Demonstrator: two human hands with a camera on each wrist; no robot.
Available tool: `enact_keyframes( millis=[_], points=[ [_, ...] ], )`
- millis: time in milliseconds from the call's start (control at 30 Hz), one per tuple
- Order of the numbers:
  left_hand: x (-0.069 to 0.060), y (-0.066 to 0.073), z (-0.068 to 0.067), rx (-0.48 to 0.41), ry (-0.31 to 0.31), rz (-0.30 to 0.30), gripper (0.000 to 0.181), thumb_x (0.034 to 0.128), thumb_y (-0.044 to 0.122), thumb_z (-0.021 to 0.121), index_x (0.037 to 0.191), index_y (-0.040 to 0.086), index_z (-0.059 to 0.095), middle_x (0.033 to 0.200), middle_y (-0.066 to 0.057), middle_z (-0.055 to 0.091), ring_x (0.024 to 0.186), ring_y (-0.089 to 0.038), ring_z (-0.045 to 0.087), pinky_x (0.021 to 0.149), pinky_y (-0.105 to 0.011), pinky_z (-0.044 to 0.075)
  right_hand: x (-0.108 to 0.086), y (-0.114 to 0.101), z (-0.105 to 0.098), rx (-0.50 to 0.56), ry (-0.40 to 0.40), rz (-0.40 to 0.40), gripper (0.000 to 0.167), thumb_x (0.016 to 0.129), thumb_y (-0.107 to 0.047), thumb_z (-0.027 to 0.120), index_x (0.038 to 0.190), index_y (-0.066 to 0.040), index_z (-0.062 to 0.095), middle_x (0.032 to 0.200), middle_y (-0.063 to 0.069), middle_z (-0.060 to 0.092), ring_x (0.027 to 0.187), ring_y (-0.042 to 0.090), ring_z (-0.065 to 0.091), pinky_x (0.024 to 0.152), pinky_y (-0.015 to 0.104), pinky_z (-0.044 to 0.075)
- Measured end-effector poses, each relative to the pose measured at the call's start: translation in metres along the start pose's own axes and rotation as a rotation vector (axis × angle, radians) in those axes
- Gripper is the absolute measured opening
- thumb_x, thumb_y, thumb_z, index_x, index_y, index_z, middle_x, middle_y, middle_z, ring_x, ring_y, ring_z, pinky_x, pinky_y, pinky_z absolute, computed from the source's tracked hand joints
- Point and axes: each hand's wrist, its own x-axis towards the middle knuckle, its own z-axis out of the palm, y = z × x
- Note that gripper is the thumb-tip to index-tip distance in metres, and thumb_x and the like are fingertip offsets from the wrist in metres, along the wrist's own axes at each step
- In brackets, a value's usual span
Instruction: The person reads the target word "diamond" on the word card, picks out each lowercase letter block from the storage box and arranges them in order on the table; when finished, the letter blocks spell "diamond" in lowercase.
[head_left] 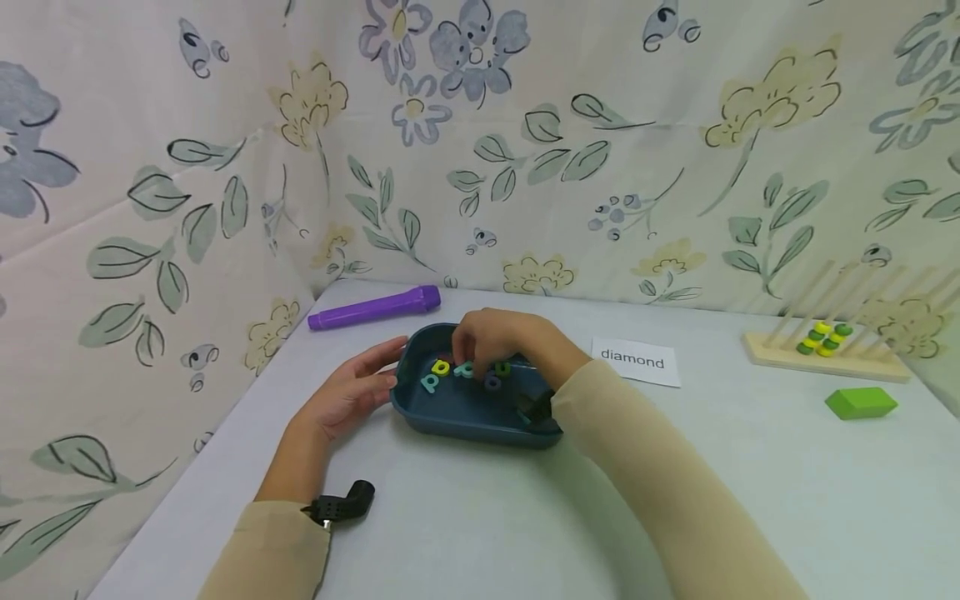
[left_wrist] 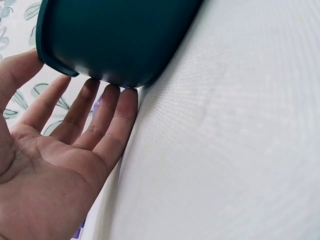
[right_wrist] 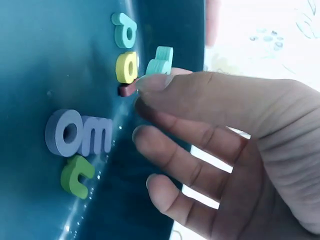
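My right hand (head_left: 491,333) reaches down into a dark teal tray (head_left: 465,433). Between thumb and index finger it pinches a teal letter (right_wrist: 160,60), raised off the tray floor in the right wrist view. Near it lie another teal letter (right_wrist: 125,32), a yellow letter (right_wrist: 126,67) and a small dark red piece (right_wrist: 127,89), partly hidden. A purple o (right_wrist: 65,132), a purple m (right_wrist: 96,135) and a green n (right_wrist: 77,176) lie closer to the other fingers. My left hand (head_left: 356,387) touches the tray's left end with extended fingertips.
A purple tube-like stick (head_left: 375,309) lies behind the tray. To the right are a white card (head_left: 636,361) reading "diamond", a wooden peg stand (head_left: 825,358) with green and yellow beads, and a green block (head_left: 861,403). Floral cloth hangs behind and at left.
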Motion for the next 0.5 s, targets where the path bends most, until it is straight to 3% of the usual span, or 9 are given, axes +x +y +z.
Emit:
enact_keyframes(
  millis=[500],
  points=[
    [0.000,0.000,0.000,-0.016,-0.017,0.012,0.065,0.1012,0.004,0.057,0.162,0.012,0.035,0.168,-0.013,0.028,0.132,-0.017,0.056,0.101,-0.027,0.055,-0.038,0.002,-0.011,0.114,0.096,-0.129,0.020,0.085,-0.011,0.081,0.103,-0.019,0.074,0.104,-0.001,0.071,0.099,0.019,0.063,0.089,0.033,0.054]
  ],
)
